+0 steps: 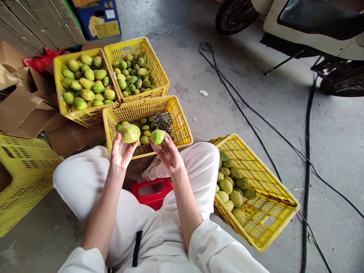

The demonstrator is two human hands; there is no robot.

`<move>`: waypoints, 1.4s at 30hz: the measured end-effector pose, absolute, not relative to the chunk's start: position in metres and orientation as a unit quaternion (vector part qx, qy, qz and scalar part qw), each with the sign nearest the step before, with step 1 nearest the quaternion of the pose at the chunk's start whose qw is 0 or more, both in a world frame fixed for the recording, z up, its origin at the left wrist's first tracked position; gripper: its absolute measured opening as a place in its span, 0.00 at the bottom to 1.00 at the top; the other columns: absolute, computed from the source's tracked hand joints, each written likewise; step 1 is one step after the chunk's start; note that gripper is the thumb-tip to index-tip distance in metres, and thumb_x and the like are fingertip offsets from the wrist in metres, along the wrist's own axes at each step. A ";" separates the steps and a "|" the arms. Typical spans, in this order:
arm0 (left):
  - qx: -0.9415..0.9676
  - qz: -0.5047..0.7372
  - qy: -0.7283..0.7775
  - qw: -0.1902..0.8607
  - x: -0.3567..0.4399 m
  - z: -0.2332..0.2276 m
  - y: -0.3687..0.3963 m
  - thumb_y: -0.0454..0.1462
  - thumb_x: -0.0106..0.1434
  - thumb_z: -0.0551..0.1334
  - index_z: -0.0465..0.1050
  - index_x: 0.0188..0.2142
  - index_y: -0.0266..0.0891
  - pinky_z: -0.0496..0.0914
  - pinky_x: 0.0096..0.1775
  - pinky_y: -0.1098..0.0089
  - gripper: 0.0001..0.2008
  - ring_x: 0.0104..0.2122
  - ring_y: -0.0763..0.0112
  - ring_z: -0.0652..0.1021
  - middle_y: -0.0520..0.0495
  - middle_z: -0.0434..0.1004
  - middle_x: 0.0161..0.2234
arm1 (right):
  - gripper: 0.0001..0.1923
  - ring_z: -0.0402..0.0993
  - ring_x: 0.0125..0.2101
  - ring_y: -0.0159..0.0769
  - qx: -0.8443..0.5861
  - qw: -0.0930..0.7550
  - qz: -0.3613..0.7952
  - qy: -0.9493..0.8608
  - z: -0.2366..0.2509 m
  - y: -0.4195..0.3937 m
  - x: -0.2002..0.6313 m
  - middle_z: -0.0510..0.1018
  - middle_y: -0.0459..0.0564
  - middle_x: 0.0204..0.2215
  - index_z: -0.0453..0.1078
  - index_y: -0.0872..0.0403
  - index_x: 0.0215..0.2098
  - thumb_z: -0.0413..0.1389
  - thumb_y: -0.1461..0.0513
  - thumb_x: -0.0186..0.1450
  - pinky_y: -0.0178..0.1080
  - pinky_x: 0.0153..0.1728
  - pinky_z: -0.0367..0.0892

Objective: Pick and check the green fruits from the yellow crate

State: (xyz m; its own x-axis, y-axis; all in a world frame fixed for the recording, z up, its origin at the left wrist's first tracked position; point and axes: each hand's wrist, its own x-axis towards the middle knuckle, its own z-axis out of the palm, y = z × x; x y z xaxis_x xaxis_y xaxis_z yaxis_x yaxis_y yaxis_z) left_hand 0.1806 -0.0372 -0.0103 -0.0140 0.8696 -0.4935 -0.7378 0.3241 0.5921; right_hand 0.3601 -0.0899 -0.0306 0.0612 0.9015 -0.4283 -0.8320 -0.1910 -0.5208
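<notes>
My left hand is closed round a large yellow-green lemon-like fruit. In my right hand is a smaller, rounder green fruit. Both are held up over the near yellow crate, between my knees. Inside that crate lie several small green-yellow fruits and a dark scouring-pad-like tangle. Behind it, the left crate is filled with larger fruits, and the right crate holds smaller ones.
A tilted yellow crate with rough fruits stands by my right knee. Another crate is on the left, beside flattened cardboard. Black cables cross the floor near a parked scooter. A red stool is beneath me.
</notes>
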 end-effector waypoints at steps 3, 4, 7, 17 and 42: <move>0.069 0.580 0.431 0.688 0.183 -0.009 -0.037 0.48 0.70 0.79 0.84 0.57 0.44 0.86 0.62 0.59 0.21 0.74 0.46 0.80 0.37 0.89 0.63 | 0.23 0.86 0.67 0.54 -0.361 0.627 0.689 -0.046 -0.032 -0.089 0.360 0.93 0.47 0.49 0.82 0.44 0.52 0.79 0.53 0.61 0.56 0.66 0.83; 0.069 0.583 0.433 0.684 0.184 -0.009 -0.037 0.49 0.70 0.79 0.84 0.57 0.44 0.86 0.62 0.59 0.21 0.74 0.47 0.80 0.37 0.89 0.63 | 0.23 0.86 0.67 0.54 -0.362 0.627 0.688 -0.044 -0.032 -0.089 0.360 0.93 0.47 0.48 0.82 0.44 0.52 0.79 0.53 0.61 0.57 0.67 0.83; 0.073 0.589 0.426 0.682 0.183 -0.010 -0.037 0.48 0.70 0.79 0.85 0.57 0.47 0.86 0.61 0.60 0.20 0.72 0.49 0.81 0.41 0.90 0.62 | 0.23 0.86 0.67 0.52 -0.361 0.632 0.684 -0.039 -0.033 -0.088 0.359 0.92 0.45 0.46 0.82 0.42 0.50 0.81 0.52 0.59 0.56 0.69 0.82; 0.076 0.577 0.420 0.696 0.181 -0.009 -0.037 0.54 0.68 0.79 0.84 0.58 0.49 0.87 0.60 0.59 0.25 0.71 0.48 0.83 0.41 0.90 0.62 | 0.24 0.89 0.63 0.51 -0.375 0.627 0.682 -0.040 -0.034 -0.089 0.361 0.94 0.46 0.49 0.83 0.43 0.50 0.81 0.51 0.59 0.51 0.65 0.85; 0.031 0.564 0.474 0.675 0.186 -0.003 -0.036 0.44 0.76 0.73 0.84 0.49 0.46 0.88 0.58 0.64 0.08 0.72 0.51 0.81 0.45 0.91 0.58 | 0.20 0.91 0.60 0.48 -0.353 0.637 0.684 -0.040 -0.032 -0.088 0.360 0.94 0.44 0.50 0.83 0.42 0.51 0.77 0.50 0.63 0.48 0.60 0.87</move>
State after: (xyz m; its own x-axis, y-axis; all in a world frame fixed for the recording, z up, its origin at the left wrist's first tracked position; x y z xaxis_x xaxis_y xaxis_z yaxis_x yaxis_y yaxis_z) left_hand 0.1860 -0.0358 -0.0031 -0.0858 0.7919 -0.6046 -0.7330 0.3609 0.5767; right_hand 0.3600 -0.0878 -0.0324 0.0603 0.8997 -0.4323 -0.8436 -0.1856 -0.5039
